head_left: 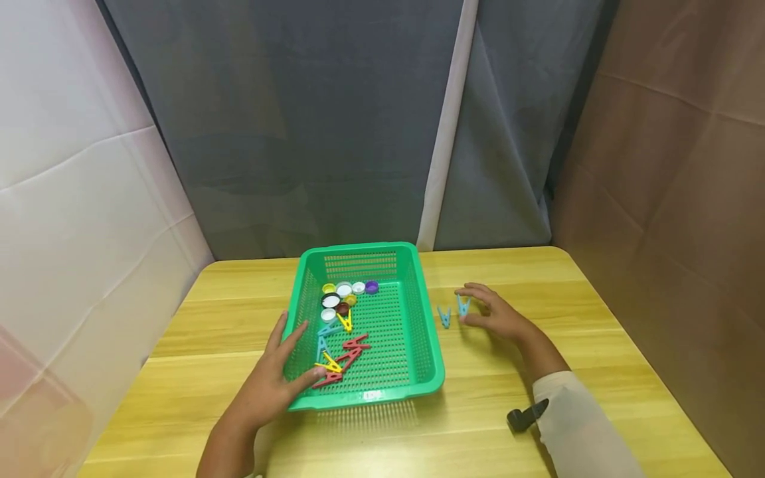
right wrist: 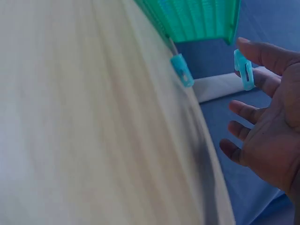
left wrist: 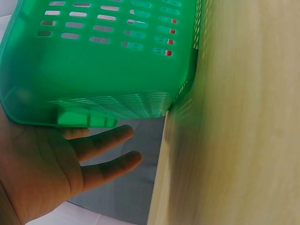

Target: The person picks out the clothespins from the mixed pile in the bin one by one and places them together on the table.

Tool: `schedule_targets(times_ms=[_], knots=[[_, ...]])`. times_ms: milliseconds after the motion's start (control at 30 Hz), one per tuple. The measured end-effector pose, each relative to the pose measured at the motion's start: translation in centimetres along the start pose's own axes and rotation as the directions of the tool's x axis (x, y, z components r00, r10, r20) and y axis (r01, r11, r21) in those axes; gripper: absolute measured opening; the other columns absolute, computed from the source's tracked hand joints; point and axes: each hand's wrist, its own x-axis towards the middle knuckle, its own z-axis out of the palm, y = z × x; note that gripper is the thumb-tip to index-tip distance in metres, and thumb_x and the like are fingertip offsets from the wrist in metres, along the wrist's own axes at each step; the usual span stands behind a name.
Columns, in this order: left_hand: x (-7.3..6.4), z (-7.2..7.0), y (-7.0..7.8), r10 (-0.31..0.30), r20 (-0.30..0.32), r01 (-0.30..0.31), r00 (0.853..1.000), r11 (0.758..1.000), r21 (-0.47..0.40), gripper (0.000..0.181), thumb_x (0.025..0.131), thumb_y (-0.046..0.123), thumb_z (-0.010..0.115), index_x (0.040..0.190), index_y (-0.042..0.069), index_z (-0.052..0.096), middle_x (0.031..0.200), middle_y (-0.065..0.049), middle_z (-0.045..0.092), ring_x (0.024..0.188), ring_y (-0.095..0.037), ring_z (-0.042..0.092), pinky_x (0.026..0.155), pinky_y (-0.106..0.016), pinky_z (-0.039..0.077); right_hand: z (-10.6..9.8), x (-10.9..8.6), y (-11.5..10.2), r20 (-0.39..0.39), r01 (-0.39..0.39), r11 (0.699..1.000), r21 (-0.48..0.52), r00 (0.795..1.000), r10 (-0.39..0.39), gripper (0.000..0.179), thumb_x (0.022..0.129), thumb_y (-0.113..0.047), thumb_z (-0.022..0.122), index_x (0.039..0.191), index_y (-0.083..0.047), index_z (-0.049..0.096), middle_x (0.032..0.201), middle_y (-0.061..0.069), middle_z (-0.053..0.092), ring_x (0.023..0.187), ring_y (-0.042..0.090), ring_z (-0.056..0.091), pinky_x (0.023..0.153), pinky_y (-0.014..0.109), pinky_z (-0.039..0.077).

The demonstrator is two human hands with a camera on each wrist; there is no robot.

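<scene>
Our left hand (head_left: 271,388) spread flat against the green basket (head_left: 427,345), our right hand (head_left: 499,315) relaxed open just beside 2 blue clips (head_left: 453,311) on the table (head_left: 597,332).

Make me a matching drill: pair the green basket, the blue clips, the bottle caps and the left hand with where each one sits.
Things:
1. green basket
2. blue clips
3. bottle caps
4. left hand

Places:
A. at the basket's near left corner
B. on the bare table by the right hand
C. at the basket's far end
D. middle of the wooden table

Pairs: 1-D, 2-B, 3-C, 4-A
</scene>
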Motion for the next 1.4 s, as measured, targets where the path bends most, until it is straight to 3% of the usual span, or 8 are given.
schedule_targets(times_ms=[233,467,667,1067,1400], knots=[[0.0,0.0,0.1,0.003,0.002,-0.003,1.000,1.000,-0.004,0.091,0.100,0.045,0.079,0.171,0.008,0.035,0.184,-0.024,-0.001,0.160,-0.067,0.022,0.116,-0.086,0.033,0.2,-0.3,1.1,0.016,-0.094,0.995,-0.014,0.995,0.094,0.064,0.106,-0.026,0.073,0.162,-0.007,0.050,0.178,0.029,0.020,0.164,0.059,0.008,0.124,0.086,0.016],[-0.1,0.0,0.3,0.010,-0.006,-0.010,1.000,1.000,-0.004,0.090,0.100,0.044,0.079,0.171,0.006,0.036,0.184,-0.025,0.000,0.160,-0.067,0.022,0.116,-0.086,0.034,0.5,-0.3,2.0,0.009,-0.089,0.996,-0.026,0.996,0.089,0.061,0.105,-0.025,0.073,0.160,-0.006,0.053,0.176,0.032,0.022,0.162,0.061,0.011,0.122,0.089,0.017],[-0.2,-0.1,0.4,-0.004,-0.005,0.004,1.000,1.000,0.006,0.090,0.101,0.044,0.078,0.171,0.007,0.035,0.184,-0.024,0.000,0.160,-0.067,0.022,0.116,-0.087,0.033,1.4,-0.1,2.9,0.007,-0.096,0.990,-0.108,0.995,0.098,0.060,0.104,-0.029,0.074,0.160,-0.014,0.055,0.177,0.028,0.023,0.164,0.057,0.009,0.121,0.089,0.005],[-0.2,-0.3,0.4,0.008,-0.007,-0.008,1.000,1.000,0.010,0.093,0.100,0.044,0.078,0.173,0.011,0.031,0.184,-0.024,0.001,0.159,-0.068,0.023,0.114,-0.088,0.034,2.1,0.2,2.4,-0.019,-0.116,0.969,-0.219,0.993,0.115,0.057,0.103,-0.028,0.074,0.157,-0.018,0.059,0.177,0.027,0.027,0.163,0.056,0.013,0.120,0.081,0.012],[0.0,0.0,0.3,0.024,-0.013,-0.024,1.000,1.000,-0.004,0.095,0.100,0.042,0.079,0.175,0.015,0.027,0.184,-0.024,0.001,0.159,-0.067,0.025,0.114,-0.088,0.034,2.3,0.2,2.6,-0.021,-0.140,0.960,-0.244,0.990,0.139,0.060,0.104,-0.030,0.069,0.161,-0.018,0.055,0.178,0.024,0.024,0.164,0.054,0.011,0.122,0.079,0.010]])
